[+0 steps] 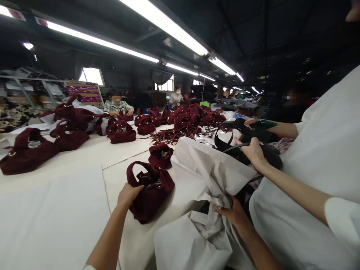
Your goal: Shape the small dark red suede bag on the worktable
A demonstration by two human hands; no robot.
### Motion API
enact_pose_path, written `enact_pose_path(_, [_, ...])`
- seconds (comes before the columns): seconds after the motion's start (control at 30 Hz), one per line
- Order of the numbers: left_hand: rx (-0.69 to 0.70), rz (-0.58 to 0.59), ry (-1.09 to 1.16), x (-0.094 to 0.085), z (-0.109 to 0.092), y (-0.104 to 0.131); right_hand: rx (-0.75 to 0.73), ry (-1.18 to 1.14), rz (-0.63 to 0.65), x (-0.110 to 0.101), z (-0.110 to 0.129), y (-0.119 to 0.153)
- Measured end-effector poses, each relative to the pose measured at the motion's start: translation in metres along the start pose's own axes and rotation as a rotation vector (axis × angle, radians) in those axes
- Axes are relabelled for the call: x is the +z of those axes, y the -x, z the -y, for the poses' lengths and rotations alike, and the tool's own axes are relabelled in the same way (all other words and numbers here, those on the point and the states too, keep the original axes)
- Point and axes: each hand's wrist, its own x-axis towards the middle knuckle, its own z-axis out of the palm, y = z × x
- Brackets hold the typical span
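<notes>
My left hand [128, 194] grips the side of a dark red velvet handbag [150, 189] lying on the white table [56, 210] in front of me. My right hand [232, 210] clutches a crumpled white cloth dust bag [208, 176] that spreads over the table's near right part. A second small red handbag [161, 154] sits just behind the first.
A co-worker in a white shirt [312, 176] stands close at my right, their hands [253, 150] on a black bag [239, 144]. Several red handbags [120, 131] and a pile of straps [174, 135] cover the far table. Other people sit at the back.
</notes>
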Motion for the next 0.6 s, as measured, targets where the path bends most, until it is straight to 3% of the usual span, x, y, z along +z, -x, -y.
enact_pose_path(0.13, [0.027,0.055,0.04,-0.013,0.004,0.02,-0.113,0.219,-0.089,-0.023,-0.001,0.0])
enact_pose_path(0.3, [0.261,0.008,0.096,-0.052,0.012,0.081,-0.371,0.581,-0.341,-0.06,0.01,-0.002])
enact_pose_path(0.43, [0.381,-0.003,0.295,-0.072,0.022,0.122,-0.286,0.58,-0.439,-0.056,0.03,0.0])
enact_pose_path(0.5, [0.384,0.02,0.354,-0.068,0.029,0.131,-0.268,0.53,-0.389,-0.043,0.035,0.001])
enact_pose_path(0.6, [0.378,0.086,0.281,-0.045,0.04,0.135,-0.279,0.471,-0.148,-0.019,0.036,-0.001])
